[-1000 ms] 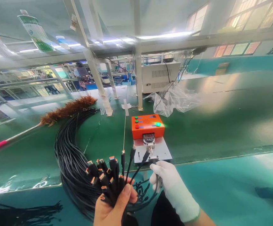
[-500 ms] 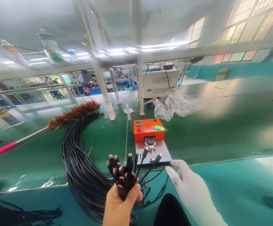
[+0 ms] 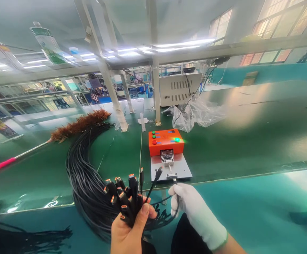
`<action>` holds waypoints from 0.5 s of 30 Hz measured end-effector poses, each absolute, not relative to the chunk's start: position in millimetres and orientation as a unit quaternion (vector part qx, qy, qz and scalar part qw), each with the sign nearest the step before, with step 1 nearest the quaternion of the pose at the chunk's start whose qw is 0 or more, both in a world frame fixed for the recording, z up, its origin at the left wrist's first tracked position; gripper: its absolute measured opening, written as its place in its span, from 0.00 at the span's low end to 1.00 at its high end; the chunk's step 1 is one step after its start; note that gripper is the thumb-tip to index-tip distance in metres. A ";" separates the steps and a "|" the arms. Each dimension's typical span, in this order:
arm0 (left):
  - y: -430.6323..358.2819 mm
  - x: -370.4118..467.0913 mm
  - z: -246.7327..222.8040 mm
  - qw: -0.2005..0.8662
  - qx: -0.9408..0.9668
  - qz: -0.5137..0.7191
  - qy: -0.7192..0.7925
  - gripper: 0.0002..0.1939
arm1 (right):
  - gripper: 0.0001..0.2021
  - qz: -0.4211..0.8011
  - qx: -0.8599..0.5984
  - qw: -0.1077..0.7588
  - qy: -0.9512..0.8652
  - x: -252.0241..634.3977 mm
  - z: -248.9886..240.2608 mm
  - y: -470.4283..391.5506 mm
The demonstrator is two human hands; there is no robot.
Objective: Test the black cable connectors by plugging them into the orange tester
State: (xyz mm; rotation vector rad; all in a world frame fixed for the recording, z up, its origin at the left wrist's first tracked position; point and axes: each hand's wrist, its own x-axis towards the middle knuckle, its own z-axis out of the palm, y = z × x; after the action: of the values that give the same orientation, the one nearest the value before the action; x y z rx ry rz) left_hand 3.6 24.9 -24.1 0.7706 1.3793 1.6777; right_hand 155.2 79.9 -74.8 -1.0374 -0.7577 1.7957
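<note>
My bare left hand [image 3: 132, 225] is closed round a bunch of black USB-C cables [image 3: 124, 195], their orange-tipped plugs pointing up. One cable [image 3: 155, 181] leans out to the right above the others. In a white glove, my right hand [image 3: 189, 206] pinches a single USB cable [image 3: 175, 197] just below its plug. That plug is at the front edge of a metal plate [image 3: 184, 169]; whether it sits in the fixture there I cannot tell. On the plate is a round digital gauge [image 3: 167, 155]. Behind it stands an orange box [image 3: 165, 146] with buttons and a lit green light.
A long bundle of black cables [image 3: 76, 165] curves over the green bench [image 3: 222, 148] and off its front edge. Beyond it lies a brown feather duster [image 3: 82, 123] with a pink handle. Clear plastic wrap [image 3: 196, 116], a metal upright [image 3: 156, 70] and a grey vented cabinet [image 3: 180, 88] stand behind.
My right hand has moved left to the front of the plate and closed on a cable. My left hand with the bunch has shifted slightly left and down.
</note>
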 end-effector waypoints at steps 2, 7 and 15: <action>24.7 5.9 -22.0 0.412 0.311 0.663 0.543 0.15 | 0.14 0.737 -0.411 0.445 -0.300 153.5 -79.1 85.3; 24.8 8.3 -21.5 0.426 0.302 0.662 0.538 0.15 | 0.16 0.737 -0.412 0.448 -0.293 148.8 -75.9 91.9; 24.6 10.9 -17.2 0.425 0.302 0.654 0.549 0.17 | 0.15 0.739 -0.397 0.476 -0.263 146.7 -75.9 94.8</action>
State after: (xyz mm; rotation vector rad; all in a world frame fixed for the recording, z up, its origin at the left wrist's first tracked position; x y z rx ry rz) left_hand 10.9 24.6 -17.2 0.7552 1.3731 1.6350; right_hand 146.7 94.8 -75.9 -0.9704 -0.6417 1.8067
